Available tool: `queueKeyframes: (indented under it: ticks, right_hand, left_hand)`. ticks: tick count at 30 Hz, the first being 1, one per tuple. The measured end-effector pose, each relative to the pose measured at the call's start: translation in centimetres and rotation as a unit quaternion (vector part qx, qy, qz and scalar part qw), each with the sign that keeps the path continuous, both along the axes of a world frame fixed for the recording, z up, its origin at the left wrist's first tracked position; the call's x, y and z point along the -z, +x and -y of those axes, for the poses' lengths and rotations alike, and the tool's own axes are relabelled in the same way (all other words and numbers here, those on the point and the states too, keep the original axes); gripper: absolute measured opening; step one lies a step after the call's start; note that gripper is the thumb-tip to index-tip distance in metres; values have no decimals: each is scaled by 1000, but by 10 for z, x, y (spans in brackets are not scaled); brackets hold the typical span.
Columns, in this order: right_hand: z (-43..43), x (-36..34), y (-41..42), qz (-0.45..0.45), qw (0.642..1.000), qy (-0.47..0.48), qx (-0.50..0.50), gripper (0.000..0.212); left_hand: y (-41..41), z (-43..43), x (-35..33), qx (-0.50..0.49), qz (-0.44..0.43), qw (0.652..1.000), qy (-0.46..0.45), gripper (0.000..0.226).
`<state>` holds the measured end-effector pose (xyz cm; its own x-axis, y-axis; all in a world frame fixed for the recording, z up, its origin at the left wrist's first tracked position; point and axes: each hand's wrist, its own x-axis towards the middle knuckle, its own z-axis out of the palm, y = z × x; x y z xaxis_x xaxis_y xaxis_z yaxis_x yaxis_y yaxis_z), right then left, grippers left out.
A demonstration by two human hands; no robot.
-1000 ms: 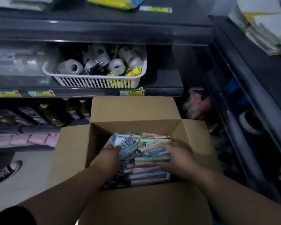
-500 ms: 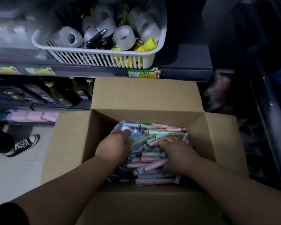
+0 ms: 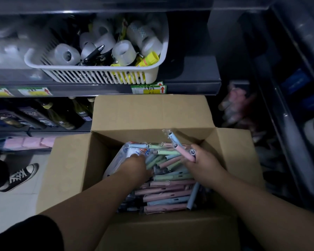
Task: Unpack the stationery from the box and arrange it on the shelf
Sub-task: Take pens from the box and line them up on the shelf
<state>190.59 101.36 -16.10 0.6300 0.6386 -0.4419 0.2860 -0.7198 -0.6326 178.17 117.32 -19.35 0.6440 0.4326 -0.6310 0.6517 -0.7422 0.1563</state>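
Observation:
An open cardboard box [image 3: 71,169] stands on the floor in front of a dark shelf [image 3: 192,86]. Inside lies a pile of pastel pens [image 3: 163,192], pink, green and blue, beside a clear plastic packet [image 3: 132,151]. My right hand [image 3: 201,162] grips a small bunch of pens [image 3: 179,147], pink and blue, lifted and tilted up out of the pile. My left hand [image 3: 138,165] reaches down into the pile at the packet's edge; its fingers are curled among the pens and mostly hidden.
A white slatted basket [image 3: 98,77] with tape rolls and yellow glue sticks sits on the shelf above the box. Bottles [image 3: 62,115] and pink packs [image 3: 34,142] fill lower shelves at left. A person's sneaker [image 3: 20,176] stands on the floor at left. Another shelf unit [image 3: 288,124] runs along the right.
My right hand has closed on a few pens and raised them out of the pile. The view has moved closer and lower over the box. The left hand stays among the pens.

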Motion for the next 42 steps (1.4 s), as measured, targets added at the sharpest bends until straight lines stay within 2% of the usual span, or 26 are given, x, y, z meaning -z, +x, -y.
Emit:
queueKeyframes:
  ticks: [6, 10, 16, 19, 22, 27, 30, 36, 40, 42]
  right_hand:
    - [1, -16, -10, -39, 997, 7, 59, 18]
    - [2, -35, -19, -39, 994, 40, 94, 13]
    - [11, -70, -35, -110, 959, 157, 209, 13]
    - [25, -90, -46, -124, 944, 190, 240, 19]
    - [48, -110, -60, -126, 926, 224, 275, 14]
    - [108, -147, -91, -115, 895, 266, 340, 13]
    - [159, -164, -121, -74, 883, 267, 379, 16]
    - [306, -181, -239, -8, 801, 301, 517, 27]
    - [418, -189, -360, 30, 727, 310, 612, 27]
    - [469, -195, -430, 53, 681, 324, 654, 22]
  left_hand:
    - [-10, 5, -11, -25, -18, 999, -8, 41]
    - [-22, 4, -30, -15, -11, 1000, 2, 43]
    - [-32, -7, -80, -19, 105, 994, -19, 52]
    - [-31, 2, -107, -34, 174, 982, -62, 56]
    - [-30, 21, -129, -6, 220, 969, -115, 62]
    - [-28, 75, -160, 52, 315, 936, -152, 49]
    - [-34, 130, -175, 78, 365, 908, -189, 40]
    - [-87, 294, -202, 191, 352, 859, -319, 20]
    - [-168, 421, -215, 285, 304, 829, -372, 19]
    - [-221, 483, -221, 332, 296, 801, -400, 19]
